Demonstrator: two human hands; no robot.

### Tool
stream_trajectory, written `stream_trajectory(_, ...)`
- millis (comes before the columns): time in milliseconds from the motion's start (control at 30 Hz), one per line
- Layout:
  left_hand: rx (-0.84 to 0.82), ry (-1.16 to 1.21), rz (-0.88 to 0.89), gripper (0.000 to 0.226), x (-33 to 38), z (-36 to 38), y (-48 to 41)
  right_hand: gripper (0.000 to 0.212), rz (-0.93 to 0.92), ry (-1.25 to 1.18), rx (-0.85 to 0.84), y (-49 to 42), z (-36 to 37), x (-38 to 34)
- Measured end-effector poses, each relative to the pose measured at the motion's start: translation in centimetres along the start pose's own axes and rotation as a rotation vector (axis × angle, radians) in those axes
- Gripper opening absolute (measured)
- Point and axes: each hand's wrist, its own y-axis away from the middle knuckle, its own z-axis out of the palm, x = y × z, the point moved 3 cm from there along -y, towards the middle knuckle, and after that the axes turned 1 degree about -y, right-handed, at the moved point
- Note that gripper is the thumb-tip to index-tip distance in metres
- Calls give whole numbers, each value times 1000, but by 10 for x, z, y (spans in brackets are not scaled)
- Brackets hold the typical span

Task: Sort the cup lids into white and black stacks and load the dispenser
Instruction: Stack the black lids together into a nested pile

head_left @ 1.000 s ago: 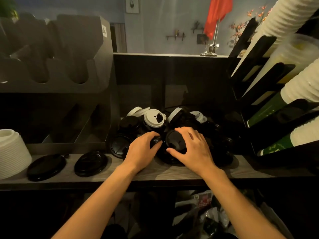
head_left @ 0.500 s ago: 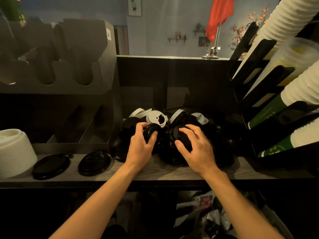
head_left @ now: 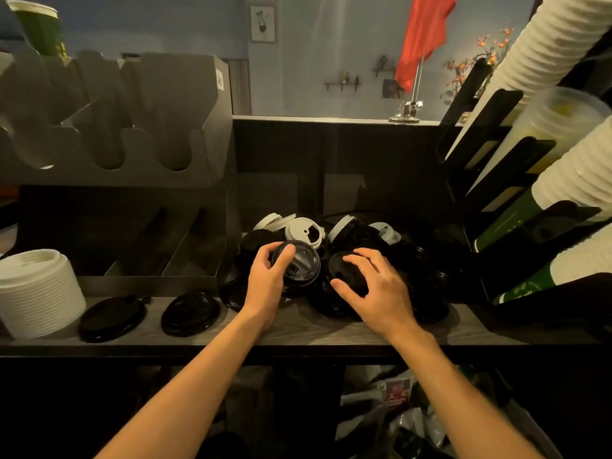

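A jumbled heap of black cup lids [head_left: 424, 279] with a few white lids [head_left: 303, 228] at its back lies on the wooden counter. My left hand [head_left: 268, 276] grips a black lid [head_left: 303, 261], lifted and tilted off the heap. My right hand [head_left: 374, 286] curls its fingers and thumb round another black lid [head_left: 347, 273] lying on the pile. Left of the heap stands the grey lid dispenser [head_left: 185, 263] with slanted slots. A stack of white lids [head_left: 36, 289] stands at the far left.
Two large flat black lids [head_left: 111, 318] [head_left: 190, 313] lie on the counter [head_left: 298, 326] in front of the dispenser. A black cup rack [head_left: 496, 180] with white and green cup stacks fills the right side. A dark back wall closes the counter behind the heap.
My left hand has lifted its black lid higher and tilted it up. My right hand has drawn slightly back toward me on the pile, still curled over a black lid.
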Motion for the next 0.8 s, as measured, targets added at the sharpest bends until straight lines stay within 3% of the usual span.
stream_trajectory(233, -57, -63, 24, 50, 0, 0, 5, 63, 4, 21, -17, 1, -1, -1)
stream_trajectory(433, -1, -76, 108, 28, 9, -2, 9, 55, 10, -22, -78, -10, -1, -8)
stream_trajectory(567, 82, -40, 127, 26, 14, -17, 6, 51, 103, -41, -162, -34, -6, -18)
stream_trajectory(800, 135, -56, 113, 52, 13, -40, 14, 63, 132, 22, -384, -72, 8, -32)
